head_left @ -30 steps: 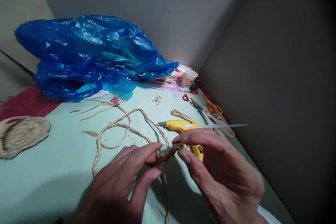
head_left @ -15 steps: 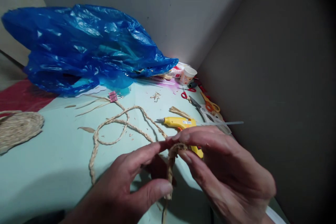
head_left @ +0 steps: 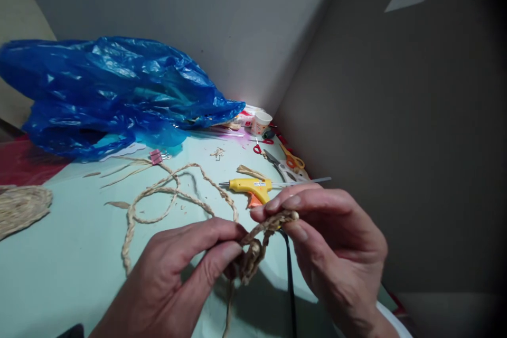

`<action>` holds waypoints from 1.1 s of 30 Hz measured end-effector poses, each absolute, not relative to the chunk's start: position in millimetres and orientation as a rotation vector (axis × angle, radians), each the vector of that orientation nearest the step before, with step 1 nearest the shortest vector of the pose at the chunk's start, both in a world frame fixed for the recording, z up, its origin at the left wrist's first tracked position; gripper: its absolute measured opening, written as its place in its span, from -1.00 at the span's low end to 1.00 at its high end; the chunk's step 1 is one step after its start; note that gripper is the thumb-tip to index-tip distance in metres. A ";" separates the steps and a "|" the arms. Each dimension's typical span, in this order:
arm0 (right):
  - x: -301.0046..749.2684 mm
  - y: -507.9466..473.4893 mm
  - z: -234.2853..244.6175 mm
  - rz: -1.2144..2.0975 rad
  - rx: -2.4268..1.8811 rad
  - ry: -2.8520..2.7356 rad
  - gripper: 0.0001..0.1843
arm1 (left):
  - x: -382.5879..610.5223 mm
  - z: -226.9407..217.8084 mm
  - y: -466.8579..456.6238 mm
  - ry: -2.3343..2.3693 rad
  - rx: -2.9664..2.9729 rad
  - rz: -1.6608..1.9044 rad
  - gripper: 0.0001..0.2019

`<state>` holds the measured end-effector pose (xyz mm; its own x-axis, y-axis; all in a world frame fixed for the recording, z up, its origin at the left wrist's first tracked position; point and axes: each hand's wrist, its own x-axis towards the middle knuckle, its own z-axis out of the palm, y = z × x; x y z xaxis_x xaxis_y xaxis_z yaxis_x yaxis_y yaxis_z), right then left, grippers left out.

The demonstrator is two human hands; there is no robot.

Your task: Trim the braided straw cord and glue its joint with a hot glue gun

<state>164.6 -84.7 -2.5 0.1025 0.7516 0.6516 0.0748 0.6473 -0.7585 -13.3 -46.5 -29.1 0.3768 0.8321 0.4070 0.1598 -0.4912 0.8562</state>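
Note:
Between both hands is a braided straw cord [head_left: 255, 251], folded into a small coil at its near end. My left hand [head_left: 190, 266] pinches the coil's left side between thumb and fingers. On the right, my right hand [head_left: 332, 237] grips the upper end of the braid between thumb and fingertips. The rest of the cord loops across the table to a pink binder clip [head_left: 156, 157], beyond which loose strands fan out. Just behind my right fingers lies a yellow glue gun [head_left: 250, 186] with a clear glue stick in its back.
A blue plastic bag [head_left: 119, 90] fills the back left. A woven straw piece [head_left: 24, 208] lies at the left edge. Along the right wall are a paper cup [head_left: 261, 122], red-handled scissors [head_left: 257, 148], orange-handled scissors [head_left: 292, 161] and grey scissors [head_left: 279, 168].
My hands have turned the braid, so its coil now shows between them. The left thumb has closed onto it. The camera view has shifted, and the glue gun's cable shows.

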 end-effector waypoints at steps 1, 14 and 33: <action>163.5 -85.3 -2.5 0.578 -0.749 -1.397 -0.75 | -13.9 -29.4 -46.4 0.822 2.007 1.189 -0.82; 148.6 -82.3 -0.3 0.576 -0.783 -1.250 -0.80 | -6.6 -35.1 -63.4 1.010 2.153 1.341 -0.77; 146.8 -82.6 -2.4 0.846 -0.866 -1.096 -0.90 | -15.0 -51.0 -65.8 1.173 2.269 1.393 -0.77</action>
